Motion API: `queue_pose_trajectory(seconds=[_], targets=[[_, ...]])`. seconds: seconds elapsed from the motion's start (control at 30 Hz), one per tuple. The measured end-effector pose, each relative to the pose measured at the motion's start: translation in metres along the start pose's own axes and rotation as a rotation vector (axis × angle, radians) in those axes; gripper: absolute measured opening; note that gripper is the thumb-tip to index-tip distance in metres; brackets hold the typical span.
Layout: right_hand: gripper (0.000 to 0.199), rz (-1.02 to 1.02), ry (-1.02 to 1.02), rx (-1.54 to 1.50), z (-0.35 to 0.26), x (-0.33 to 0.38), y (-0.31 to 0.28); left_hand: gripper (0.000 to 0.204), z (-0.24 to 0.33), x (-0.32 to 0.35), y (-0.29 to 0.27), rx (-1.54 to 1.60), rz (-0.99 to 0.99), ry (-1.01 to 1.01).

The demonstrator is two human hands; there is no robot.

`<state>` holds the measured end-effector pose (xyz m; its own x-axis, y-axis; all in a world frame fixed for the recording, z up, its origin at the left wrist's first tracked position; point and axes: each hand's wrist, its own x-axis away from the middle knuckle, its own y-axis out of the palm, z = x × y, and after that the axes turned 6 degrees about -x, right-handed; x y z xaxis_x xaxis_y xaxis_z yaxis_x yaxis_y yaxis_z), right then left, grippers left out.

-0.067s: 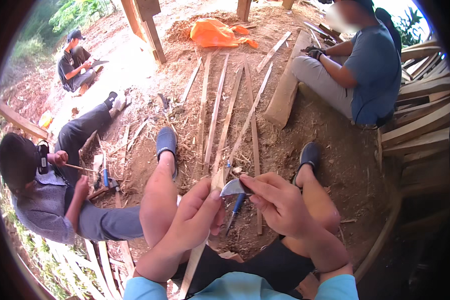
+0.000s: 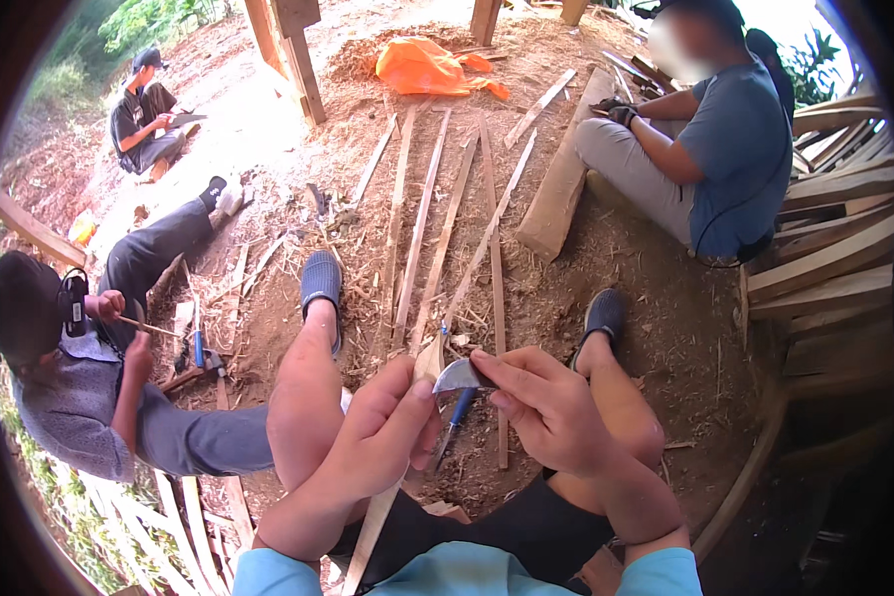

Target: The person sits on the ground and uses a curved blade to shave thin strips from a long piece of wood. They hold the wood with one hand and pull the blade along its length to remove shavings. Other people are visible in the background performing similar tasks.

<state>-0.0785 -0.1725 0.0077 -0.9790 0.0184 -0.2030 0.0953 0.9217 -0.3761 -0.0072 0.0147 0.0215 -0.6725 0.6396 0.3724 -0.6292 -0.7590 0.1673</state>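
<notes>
My left hand (image 2: 382, 427) is closed around a long, pale wooden strip (image 2: 372, 541). The strip runs from my lap up past my fingers to a tapered end. In my right hand (image 2: 546, 407) is a knife with a short curved blade (image 2: 460, 375), pinched between thumb and fingers. Its blade tip meets my left thumb beside the strip; whether it cuts into the wood I cannot tell. Most of the knife's handle is hidden by my right fingers. Just beyond and below the blade, a blue-handled tool (image 2: 461, 407) lies on the ground between my legs.
Several wooden strips (image 2: 422, 228) lie on the shaving-strewn dirt ahead. A thick wooden beam (image 2: 556, 204) rests near a seated co-worker (image 2: 740, 149) at right. Another person (image 2: 65, 382) sits close on my left, beside a hammer (image 2: 215, 362). An orange bag (image 2: 417, 68) lies far ahead.
The whole view has shifted slightly, so the surroundings sit a little farther left. My hands keep the same hold on the strip and the knife.
</notes>
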Motion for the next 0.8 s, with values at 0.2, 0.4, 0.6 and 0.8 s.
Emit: queue_pose_trajectory(seconds=[0.2,0.4,0.6,0.8], targets=[[0.038,-0.05,-0.026,-0.042,0.001,-0.003,0.001,0.029,0.01,0.0,-0.005,0.061,-0.148,-0.057],[0.037,-0.112,-0.059,-0.154,0.002,-0.003,0.004,0.044,0.004,-0.002,-0.018,0.314,-0.457,-0.092],[0.035,-0.064,-0.126,-0.103,0.004,-0.003,0.007,0.045,0.002,-0.004,-0.02,0.455,-0.536,-0.066],[0.035,0.009,-0.171,-0.105,0.005,-0.001,0.012,0.041,0.002,-0.006,-0.014,0.364,-0.429,-0.024]])
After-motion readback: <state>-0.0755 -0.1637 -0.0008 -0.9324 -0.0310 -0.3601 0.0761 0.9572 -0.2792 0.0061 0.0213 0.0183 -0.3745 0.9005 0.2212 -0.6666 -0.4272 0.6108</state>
